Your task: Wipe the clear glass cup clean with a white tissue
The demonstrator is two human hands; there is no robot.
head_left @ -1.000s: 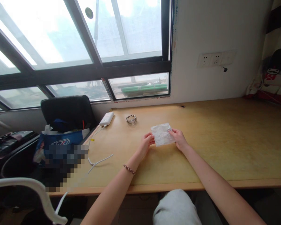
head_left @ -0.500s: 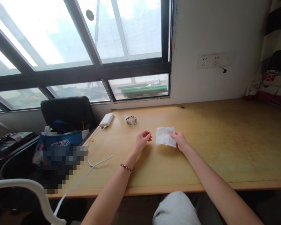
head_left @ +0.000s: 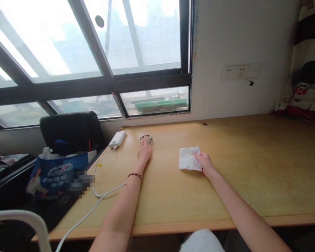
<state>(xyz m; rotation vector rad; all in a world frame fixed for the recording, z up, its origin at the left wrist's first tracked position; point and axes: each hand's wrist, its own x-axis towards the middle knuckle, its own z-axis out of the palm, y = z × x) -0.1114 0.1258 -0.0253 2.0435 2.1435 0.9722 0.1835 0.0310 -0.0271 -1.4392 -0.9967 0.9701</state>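
My left hand (head_left: 144,151) reaches across the wooden desk, fingers stretched out over the near side of a silvery openwork bracelet (head_left: 149,140). The fingertips overlap the bracelet; whether they press on it I cannot tell. A braided band circles my left wrist. In my right hand (head_left: 206,163) is a white paper tissue (head_left: 188,159), folded to a rough square and pinched at its right edge, thumb on top. The tissue is held just over the desk, to the right of the bracelet.
A white power bank (head_left: 117,139) lies at the desk's (head_left: 252,168) left edge, its white cable (head_left: 109,192) running down past my left forearm. Left of the desk stand a black chair (head_left: 70,127) and a blue bag (head_left: 48,175). Window and wall bound the back.
My left hand has moved left and forward to the bracelet, its fingers straightening. My right hand still holds the tissue, with little movement. The view has shifted slightly.
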